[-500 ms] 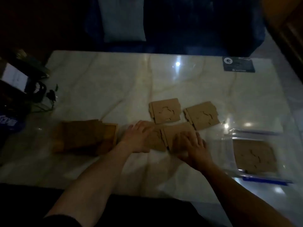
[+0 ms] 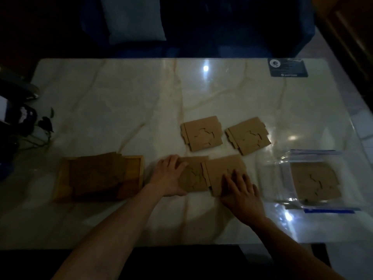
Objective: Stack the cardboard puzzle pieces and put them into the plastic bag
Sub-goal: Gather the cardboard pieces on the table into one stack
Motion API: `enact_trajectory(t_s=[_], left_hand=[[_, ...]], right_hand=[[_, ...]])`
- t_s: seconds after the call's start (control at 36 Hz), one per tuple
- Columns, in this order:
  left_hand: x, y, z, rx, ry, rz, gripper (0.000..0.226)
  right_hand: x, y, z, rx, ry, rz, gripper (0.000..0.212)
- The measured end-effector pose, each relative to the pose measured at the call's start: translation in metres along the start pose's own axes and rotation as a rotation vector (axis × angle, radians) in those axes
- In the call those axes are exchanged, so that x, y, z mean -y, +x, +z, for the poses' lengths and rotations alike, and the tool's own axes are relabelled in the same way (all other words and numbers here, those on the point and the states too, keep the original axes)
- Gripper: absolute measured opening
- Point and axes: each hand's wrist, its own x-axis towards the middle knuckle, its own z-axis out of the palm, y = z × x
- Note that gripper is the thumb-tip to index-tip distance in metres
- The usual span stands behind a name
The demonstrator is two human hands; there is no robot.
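Hands flat, fingers spread: left hand [image 2: 170, 175] on left piece [image 2: 193, 174], right hand [image 2: 241, 194] on adjoining piece [image 2: 224, 170].

On the tabletop [image 2: 121, 98], four puzzle stacks [image 2: 201, 136] are sitting at your centre, two behind two; the tray [image 2: 139, 168] is lying left, the plastic bag [image 2: 282, 178] right, holding another stack [image 2: 316, 178].

Dim home living room, marble table [image 2: 121, 93], blue sofa [image 2: 222, 27], cushion [image 2: 135, 19]
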Motion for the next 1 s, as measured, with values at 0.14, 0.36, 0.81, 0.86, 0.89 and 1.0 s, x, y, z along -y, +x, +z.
enact_trajectory(t_s=[0.14,0.36,0.81,0.86,0.89,1.0], left_hand=[[-0.002,-0.025,0.021,-0.023,-0.015,-0.051,0.105],[-0.004,-0.061,0.036,-0.058,-0.016,-0.156,0.105],[0.004,-0.083,0.044,-0.05,0.028,-0.161,0.108],[0.004,-0.081,0.043,-0.043,0.035,-0.155,0.107],[0.005,-0.081,0.043,-0.036,0.038,-0.154,0.106],[0.005,-0.081,0.043,-0.015,0.017,-0.168,0.106]], right_hand=[[-0.001,-0.025,0.02,-0.005,0.042,0.044,0.086],[0.0,-0.052,0.045,0.02,0.067,0.098,0.087],[0.03,-0.042,0.026,0.078,0.039,0.063,0.094],[0.021,-0.044,0.026,0.056,0.1,0.077,0.102],[0.016,-0.046,0.026,0.031,0.141,0.103,0.107],[-0.013,-0.054,0.035,-0.024,0.193,0.245,0.126]])
